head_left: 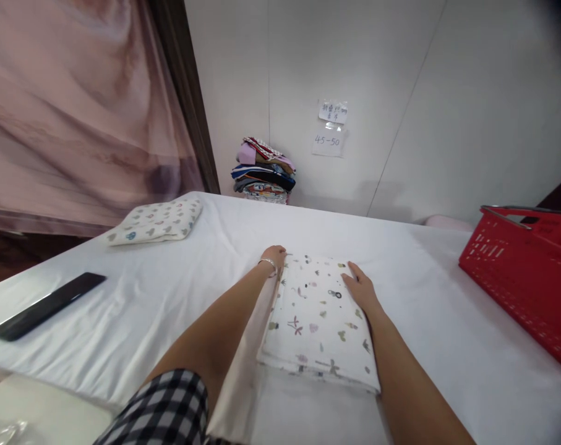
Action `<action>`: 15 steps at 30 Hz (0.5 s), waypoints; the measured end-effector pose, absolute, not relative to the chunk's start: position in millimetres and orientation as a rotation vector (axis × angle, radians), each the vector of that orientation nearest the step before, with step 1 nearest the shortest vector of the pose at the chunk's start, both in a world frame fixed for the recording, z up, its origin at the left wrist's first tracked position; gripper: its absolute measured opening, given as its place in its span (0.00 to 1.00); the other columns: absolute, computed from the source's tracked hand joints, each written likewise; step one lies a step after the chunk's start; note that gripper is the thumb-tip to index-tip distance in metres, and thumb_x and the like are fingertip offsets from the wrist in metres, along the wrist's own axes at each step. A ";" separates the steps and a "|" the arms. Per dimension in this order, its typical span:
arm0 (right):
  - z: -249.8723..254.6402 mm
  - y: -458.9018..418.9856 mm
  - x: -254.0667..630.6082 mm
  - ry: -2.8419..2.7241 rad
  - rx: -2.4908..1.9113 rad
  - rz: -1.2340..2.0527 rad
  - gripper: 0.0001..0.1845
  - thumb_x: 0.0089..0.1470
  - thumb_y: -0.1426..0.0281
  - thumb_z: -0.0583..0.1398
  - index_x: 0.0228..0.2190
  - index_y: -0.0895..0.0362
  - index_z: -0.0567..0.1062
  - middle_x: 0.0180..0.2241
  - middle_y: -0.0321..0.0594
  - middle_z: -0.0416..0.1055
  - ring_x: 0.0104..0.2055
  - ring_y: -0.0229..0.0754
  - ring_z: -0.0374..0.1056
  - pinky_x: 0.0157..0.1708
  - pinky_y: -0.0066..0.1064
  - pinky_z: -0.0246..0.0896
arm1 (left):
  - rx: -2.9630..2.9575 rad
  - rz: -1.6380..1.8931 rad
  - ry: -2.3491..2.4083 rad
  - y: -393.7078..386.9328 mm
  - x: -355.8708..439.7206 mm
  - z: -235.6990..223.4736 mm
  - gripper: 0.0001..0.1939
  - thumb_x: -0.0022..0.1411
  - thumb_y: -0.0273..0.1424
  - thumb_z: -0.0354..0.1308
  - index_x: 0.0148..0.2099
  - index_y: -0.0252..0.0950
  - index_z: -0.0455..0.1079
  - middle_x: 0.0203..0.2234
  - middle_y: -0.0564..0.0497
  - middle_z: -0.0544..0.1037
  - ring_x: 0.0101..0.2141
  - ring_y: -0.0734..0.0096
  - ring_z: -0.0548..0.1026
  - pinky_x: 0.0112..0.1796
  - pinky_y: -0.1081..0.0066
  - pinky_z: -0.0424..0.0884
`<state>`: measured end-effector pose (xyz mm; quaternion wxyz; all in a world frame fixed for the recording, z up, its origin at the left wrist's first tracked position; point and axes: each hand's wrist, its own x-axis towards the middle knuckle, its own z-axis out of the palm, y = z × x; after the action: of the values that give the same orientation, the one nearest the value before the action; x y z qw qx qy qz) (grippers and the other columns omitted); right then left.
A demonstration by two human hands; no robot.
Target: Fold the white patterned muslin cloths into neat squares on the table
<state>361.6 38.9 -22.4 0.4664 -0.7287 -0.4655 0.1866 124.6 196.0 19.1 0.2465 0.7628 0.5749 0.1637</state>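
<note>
A folded white cloth (pixel 315 309) printed with small plants and figures lies in front of me. My left hand (pixel 273 256), with a bracelet at its wrist, is at the cloth's far left corner, fingers bent round the edge. At the far right corner rests my right hand (pixel 362 289), thumb and index finger apart along the cloth's edge. Beneath the cloth, a pale beige strip (pixel 245 377) runs down its left side; what it belongs to is unclear.
A white-covered table (pixel 234 232) carries a folded patterned cloth (pixel 162 221), a black flat object (pixel 52 306) and a red basket (pixel 521 272). Folded fabrics (pixel 264 170) are stacked beyond it. Paper signs (pixel 329 141) are on the wall. A pink curtain (pixel 76 105) hangs left.
</note>
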 end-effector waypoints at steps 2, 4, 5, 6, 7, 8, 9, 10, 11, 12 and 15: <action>-21.4 38.3 361.0 -1.138 -1.787 0.461 0.29 0.43 0.59 0.57 0.49 0.55 0.65 0.53 0.41 0.59 0.56 0.44 0.53 0.55 0.38 0.46 | 2.084 0.485 1.613 192.0 120.7 25.4 0.17 0.58 0.33 0.46 0.47 0.34 0.67 0.45 0.46 0.71 0.45 0.66 0.68 0.45 0.72 0.61; -21.2 38.2 360.9 -1.131 -1.784 0.475 0.30 0.43 0.59 0.57 0.49 0.56 0.65 0.53 0.41 0.58 0.56 0.44 0.53 0.55 0.38 0.46 | 2.117 0.536 1.613 179.0 119.0 30.9 0.19 0.59 0.35 0.44 0.51 0.35 0.63 0.49 0.46 0.67 0.48 0.67 0.65 0.48 0.72 0.58; -21.3 38.3 361.1 -1.129 -1.781 0.483 0.30 0.43 0.59 0.57 0.49 0.55 0.65 0.53 0.41 0.58 0.56 0.45 0.52 0.55 0.38 0.46 | 2.164 0.558 1.581 168.6 118.7 32.1 0.20 0.60 0.37 0.44 0.52 0.35 0.62 0.51 0.47 0.65 0.50 0.68 0.62 0.50 0.72 0.56; -21.5 38.6 361.4 -1.128 -1.776 0.488 0.30 0.43 0.59 0.57 0.49 0.55 0.65 0.53 0.40 0.58 0.56 0.45 0.52 0.55 0.38 0.46 | 2.216 0.576 1.536 156.1 118.5 31.7 0.21 0.59 0.38 0.45 0.53 0.37 0.61 0.52 0.49 0.63 0.52 0.69 0.60 0.52 0.73 0.53; -21.8 38.9 361.8 -1.127 -1.770 0.492 0.30 0.43 0.59 0.57 0.49 0.54 0.65 0.53 0.39 0.58 0.56 0.45 0.52 0.55 0.38 0.46 | 2.357 0.581 1.419 142.1 118.2 29.5 0.22 0.59 0.39 0.45 0.54 0.37 0.60 0.53 0.48 0.62 0.54 0.69 0.57 0.53 0.72 0.50; -22.2 39.2 362.2 -1.125 -1.766 0.492 0.30 0.43 0.58 0.57 0.49 0.54 0.66 0.53 0.39 0.58 0.56 0.45 0.52 0.55 0.38 0.46 | 2.487 0.572 1.301 127.6 117.3 25.7 0.24 0.59 0.41 0.45 0.55 0.37 0.59 0.55 0.48 0.59 0.55 0.67 0.54 0.55 0.69 0.47; -22.5 39.4 362.6 -1.124 -1.766 0.491 0.30 0.43 0.58 0.57 0.48 0.54 0.66 0.53 0.39 0.58 0.56 0.45 0.53 0.55 0.38 0.46 | 2.583 0.545 1.202 113.7 115.9 20.5 0.26 0.58 0.43 0.45 0.56 0.37 0.57 0.57 0.48 0.56 0.57 0.65 0.50 0.55 0.67 0.44; -23.0 39.3 362.8 -1.126 -1.769 0.489 0.30 0.43 0.58 0.57 0.48 0.54 0.66 0.54 0.39 0.58 0.56 0.45 0.53 0.55 0.38 0.46 | 2.627 0.486 1.151 101.4 114.0 14.4 0.29 0.57 0.46 0.46 0.57 0.37 0.55 0.58 0.48 0.54 0.58 0.63 0.47 0.56 0.64 0.43; -23.4 39.0 363.0 -1.130 -1.773 0.485 0.30 0.43 0.58 0.56 0.49 0.54 0.66 0.54 0.39 0.58 0.56 0.45 0.52 0.55 0.38 0.46 | 2.640 0.417 1.117 91.5 111.7 8.1 0.31 0.56 0.48 0.44 0.58 0.36 0.54 0.58 0.47 0.52 0.58 0.62 0.45 0.55 0.62 0.43; -23.9 38.5 363.0 -1.137 -1.775 0.481 0.30 0.43 0.58 0.56 0.49 0.54 0.65 0.54 0.39 0.58 0.56 0.44 0.52 0.55 0.37 0.46 | 2.626 0.380 1.124 84.4 109.5 2.2 0.31 0.58 0.48 0.41 0.58 0.37 0.53 0.59 0.47 0.51 0.59 0.61 0.43 0.55 0.61 0.43; -24.9 35.9 362.2 -1.144 -1.762 0.456 0.29 0.43 0.58 0.56 0.48 0.54 0.66 0.54 0.39 0.58 0.56 0.44 0.52 0.55 0.37 0.45 | 2.580 0.318 1.164 77.7 105.1 -8.7 0.30 0.59 0.48 0.36 0.59 0.38 0.51 0.59 0.49 0.48 0.59 0.61 0.40 0.55 0.59 0.43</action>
<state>362.2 35.9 -24.9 0.4758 -0.7209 -0.4681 0.1866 105.1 77.7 -8.7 0.1459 0.8961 0.4043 0.1104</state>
